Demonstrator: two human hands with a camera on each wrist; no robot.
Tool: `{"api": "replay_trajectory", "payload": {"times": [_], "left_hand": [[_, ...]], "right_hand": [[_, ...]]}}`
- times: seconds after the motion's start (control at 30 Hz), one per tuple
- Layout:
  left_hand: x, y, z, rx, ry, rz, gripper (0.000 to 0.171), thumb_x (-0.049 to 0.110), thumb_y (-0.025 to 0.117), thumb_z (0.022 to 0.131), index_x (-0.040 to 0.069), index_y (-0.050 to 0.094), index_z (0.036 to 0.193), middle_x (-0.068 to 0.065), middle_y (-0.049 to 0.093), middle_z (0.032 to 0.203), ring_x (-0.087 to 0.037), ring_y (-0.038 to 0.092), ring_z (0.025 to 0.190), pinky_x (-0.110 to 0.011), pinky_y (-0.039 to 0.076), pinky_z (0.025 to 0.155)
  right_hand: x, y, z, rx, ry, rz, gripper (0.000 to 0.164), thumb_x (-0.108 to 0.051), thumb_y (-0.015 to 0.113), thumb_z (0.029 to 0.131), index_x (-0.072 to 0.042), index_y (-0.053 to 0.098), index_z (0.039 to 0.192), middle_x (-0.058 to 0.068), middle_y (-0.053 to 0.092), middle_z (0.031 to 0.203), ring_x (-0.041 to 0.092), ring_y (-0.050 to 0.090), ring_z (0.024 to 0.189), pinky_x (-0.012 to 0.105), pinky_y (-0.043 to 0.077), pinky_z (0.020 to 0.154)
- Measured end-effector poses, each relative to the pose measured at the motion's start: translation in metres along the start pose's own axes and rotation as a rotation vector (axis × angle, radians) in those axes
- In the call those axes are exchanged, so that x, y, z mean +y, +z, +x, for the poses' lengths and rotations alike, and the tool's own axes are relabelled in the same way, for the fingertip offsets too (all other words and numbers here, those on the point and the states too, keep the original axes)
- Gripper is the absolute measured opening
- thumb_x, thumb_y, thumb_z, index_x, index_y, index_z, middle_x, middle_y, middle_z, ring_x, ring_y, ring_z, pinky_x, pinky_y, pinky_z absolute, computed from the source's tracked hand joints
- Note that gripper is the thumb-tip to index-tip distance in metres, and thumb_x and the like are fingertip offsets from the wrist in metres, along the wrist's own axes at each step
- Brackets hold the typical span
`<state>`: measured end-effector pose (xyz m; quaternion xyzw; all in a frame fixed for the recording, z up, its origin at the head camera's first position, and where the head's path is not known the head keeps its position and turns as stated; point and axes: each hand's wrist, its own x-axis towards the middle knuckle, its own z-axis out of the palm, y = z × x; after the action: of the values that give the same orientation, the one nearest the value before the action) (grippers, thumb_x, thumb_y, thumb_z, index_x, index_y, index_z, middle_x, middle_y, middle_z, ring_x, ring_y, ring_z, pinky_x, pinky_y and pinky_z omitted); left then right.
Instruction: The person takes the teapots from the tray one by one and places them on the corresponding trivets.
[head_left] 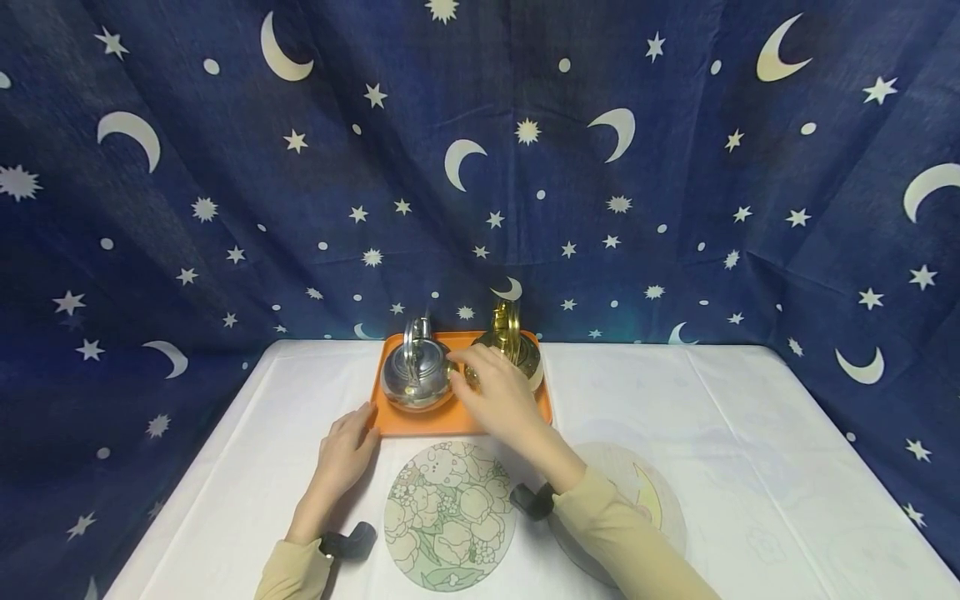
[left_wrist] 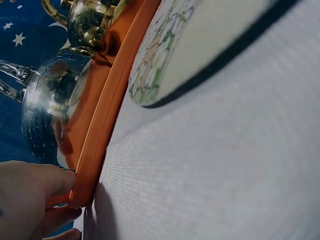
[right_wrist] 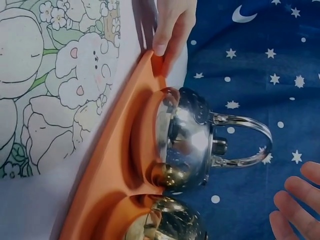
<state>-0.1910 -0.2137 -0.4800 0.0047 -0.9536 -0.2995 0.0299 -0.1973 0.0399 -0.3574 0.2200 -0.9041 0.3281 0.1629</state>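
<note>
An orange tray [head_left: 427, 427] lies on the white tablecloth, near its back edge. On it stand two round, shiny teapots side by side, each with an upright loop handle: a silver teapot [head_left: 415, 385] on the left, a gold teapot [head_left: 531, 360] on the right. My left hand [head_left: 347, 452] grips the tray's near left corner, thumb [left_wrist: 60, 179] on the rim and the other fingers lower down. Between and in front of the teapots hovers my right hand [head_left: 501, 398], fingers apart and loosely bent, holding nothing. It hides part of the gold teapot in the head view.
A round placemat [head_left: 450, 517] with a flower-and-animal print lies in front of the tray. Partly under the right forearm is a second round mat [head_left: 667, 521] with a moon print. A dark blue curtain [head_left: 480, 108] with moons and stars hangs behind the table.
</note>
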Motion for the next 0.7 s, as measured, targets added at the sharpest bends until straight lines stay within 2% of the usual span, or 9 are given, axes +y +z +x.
{"api": "replay_trajectory", "payload": {"times": [0.13,0.47,0.7], "left_hand": [[0.0,0.0,0.001,-0.007,-0.005,0.0,0.052,0.024,0.046,0.1,0.007,0.036,0.148,-0.016,0.036,0.154,-0.037,0.029,0.142,-0.06,0.023,0.112],[-0.002,0.001,0.001,0.001,-0.004,-0.018,0.052,0.024,0.047,0.1,0.008,0.036,0.148,-0.015,0.036,0.154,-0.037,0.031,0.142,-0.059,0.024,0.112],[-0.002,0.0,0.001,0.003,0.001,-0.023,0.053,0.024,0.047,0.099,0.008,0.036,0.148,-0.015,0.037,0.153,-0.037,0.031,0.142,-0.06,0.024,0.112]], "right_hand": [[0.0,0.007,0.007,-0.001,0.001,-0.006,0.028,-0.03,0.056,0.094,-0.02,0.066,0.119,-0.004,0.068,0.115,0.017,0.061,0.104,0.037,0.051,0.085],[-0.002,0.025,0.021,-0.033,0.058,0.027,0.034,-0.031,0.056,0.094,-0.019,0.063,0.125,-0.002,0.065,0.127,0.019,0.058,0.121,0.041,0.047,0.102],[-0.002,0.037,0.032,-0.064,0.091,0.052,0.035,-0.028,0.057,0.093,-0.017,0.061,0.127,0.0,0.064,0.128,0.022,0.059,0.12,0.041,0.049,0.098]]}}
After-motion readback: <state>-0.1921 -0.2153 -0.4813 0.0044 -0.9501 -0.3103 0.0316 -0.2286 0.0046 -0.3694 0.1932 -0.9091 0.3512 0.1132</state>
